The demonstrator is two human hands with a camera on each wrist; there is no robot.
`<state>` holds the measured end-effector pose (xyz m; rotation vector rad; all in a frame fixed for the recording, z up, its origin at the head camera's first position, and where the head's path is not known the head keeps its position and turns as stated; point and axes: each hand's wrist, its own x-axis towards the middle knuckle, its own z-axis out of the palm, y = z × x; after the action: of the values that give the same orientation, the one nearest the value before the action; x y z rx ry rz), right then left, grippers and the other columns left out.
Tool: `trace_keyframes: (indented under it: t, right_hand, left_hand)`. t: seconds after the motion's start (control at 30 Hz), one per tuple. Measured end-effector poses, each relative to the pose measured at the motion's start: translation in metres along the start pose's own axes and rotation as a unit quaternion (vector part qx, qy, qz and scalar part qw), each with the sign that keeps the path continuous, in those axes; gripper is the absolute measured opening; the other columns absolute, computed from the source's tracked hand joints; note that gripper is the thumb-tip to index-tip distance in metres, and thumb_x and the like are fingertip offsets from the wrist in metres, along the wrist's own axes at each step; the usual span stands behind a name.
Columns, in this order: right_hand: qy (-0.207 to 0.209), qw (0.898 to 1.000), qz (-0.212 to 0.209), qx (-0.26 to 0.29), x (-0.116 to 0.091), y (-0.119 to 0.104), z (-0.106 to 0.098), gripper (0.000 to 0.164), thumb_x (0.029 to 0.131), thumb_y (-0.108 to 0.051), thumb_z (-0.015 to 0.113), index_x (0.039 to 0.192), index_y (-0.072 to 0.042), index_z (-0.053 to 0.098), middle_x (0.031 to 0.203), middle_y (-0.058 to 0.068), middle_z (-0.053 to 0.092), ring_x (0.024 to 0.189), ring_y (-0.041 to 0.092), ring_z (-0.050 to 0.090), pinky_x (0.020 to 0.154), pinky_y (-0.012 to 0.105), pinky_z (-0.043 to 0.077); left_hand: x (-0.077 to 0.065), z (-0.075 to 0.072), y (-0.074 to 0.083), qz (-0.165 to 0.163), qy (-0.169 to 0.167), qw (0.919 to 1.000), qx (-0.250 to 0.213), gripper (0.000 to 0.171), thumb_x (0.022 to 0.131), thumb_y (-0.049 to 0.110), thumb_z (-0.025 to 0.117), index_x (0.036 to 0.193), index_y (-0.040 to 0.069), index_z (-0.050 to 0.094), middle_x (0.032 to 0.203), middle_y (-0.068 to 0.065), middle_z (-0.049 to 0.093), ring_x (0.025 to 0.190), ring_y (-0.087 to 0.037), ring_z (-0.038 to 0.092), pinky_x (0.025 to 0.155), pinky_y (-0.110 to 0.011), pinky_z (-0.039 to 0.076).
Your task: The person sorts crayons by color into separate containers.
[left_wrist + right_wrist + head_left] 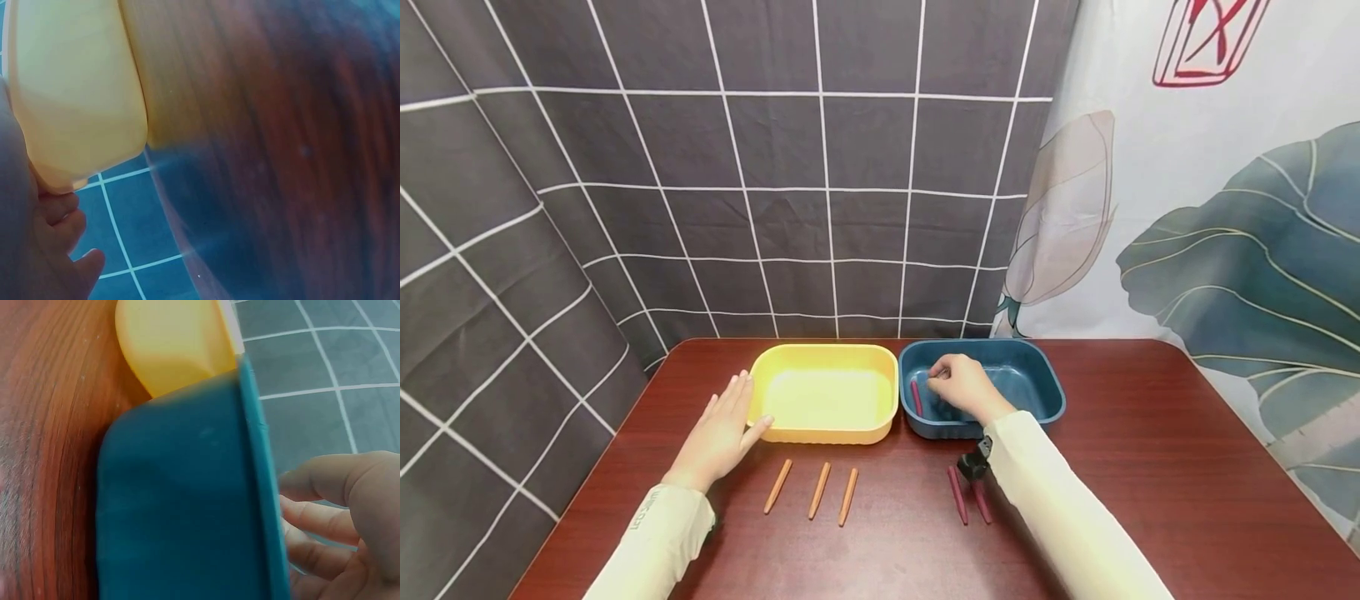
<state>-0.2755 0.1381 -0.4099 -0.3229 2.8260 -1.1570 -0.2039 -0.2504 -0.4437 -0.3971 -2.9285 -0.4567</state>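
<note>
My right hand (964,387) reaches into the blue tray (1052,392), its thumb and fingers loosely curled with no stick showing between them. Just left of the fingertips, a dark red crayon-like stick (916,398) lies at the tray's left end. In the right wrist view the fingertips are partly hidden behind the rim of the blue tray (265,487). My left hand (718,429) lies with straight fingers along the left side of the yellow tray (823,435), its thumb near the front corner. The left wrist view shows the hand against the yellow tray (75,94).
Three orange crayon-like sticks (819,491) lie in front of the yellow tray. Two dark red sticks (958,495) lie before the blue one, close under my right wrist. Both trays stand side by side at the back of the brown table (1150,467), before a grey grid-patterned cloth (775,217).
</note>
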Motion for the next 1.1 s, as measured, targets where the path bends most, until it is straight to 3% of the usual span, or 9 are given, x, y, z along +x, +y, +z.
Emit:
trace_keyframes:
  t: [0.3,0.53,0.9,1.1]
  right_hand:
    - [0.057,0.996,-0.048,0.039,-0.038,0.002,-0.021,0.016,0.094,-0.01,0.068,0.105,0.0,0.072,0.085,0.005,0.071,0.07,0.017,0.062,0.066,0.032,0.054]
    - [0.052,0.994,-0.077,0.064,-0.073,0.002,-0.028,0.012,0.093,-0.006,0.071,0.104,-0.002,0.071,0.081,0.002,0.068,0.066,0.015,0.061,0.061,0.028,0.055]
    - [0.022,0.996,-0.064,0.052,-0.106,0.017,-0.02,0.016,0.087,-0.006,0.077,0.101,-0.001,0.072,0.079,-0.002,0.067,0.066,0.01,0.06,0.061,0.024,0.053]
    - [-0.006,0.999,-0.019,0.041,-0.112,0.025,-0.009,0.016,0.083,-0.002,0.076,0.097,0.001,0.07,0.072,-0.002,0.063,0.06,0.012,0.058,0.055,0.025,0.051]
  left_hand:
    - [0.0,0.0,-0.001,0.002,0.003,1.0,0.003,0.08,0.103,0.042,0.055,0.154,-0.013,0.026,0.161,-0.028,0.026,0.151,-0.043,0.022,0.12,-0.06,0.02]
    - [0.001,0.001,-0.001,0.001,0.0,1.0,0.003,0.08,0.103,0.042,0.054,0.154,-0.013,0.025,0.161,-0.029,0.025,0.151,-0.043,0.022,0.12,-0.06,0.02]
    - [0.002,0.003,-0.002,0.002,-0.001,1.0,0.008,0.08,0.104,0.042,0.053,0.154,-0.013,0.026,0.162,-0.028,0.025,0.151,-0.043,0.022,0.12,-0.06,0.02]
    - [0.001,0.004,-0.003,0.002,0.0,1.0,0.007,0.079,0.104,0.042,0.054,0.153,-0.013,0.026,0.162,-0.028,0.026,0.151,-0.043,0.022,0.12,-0.06,0.02]
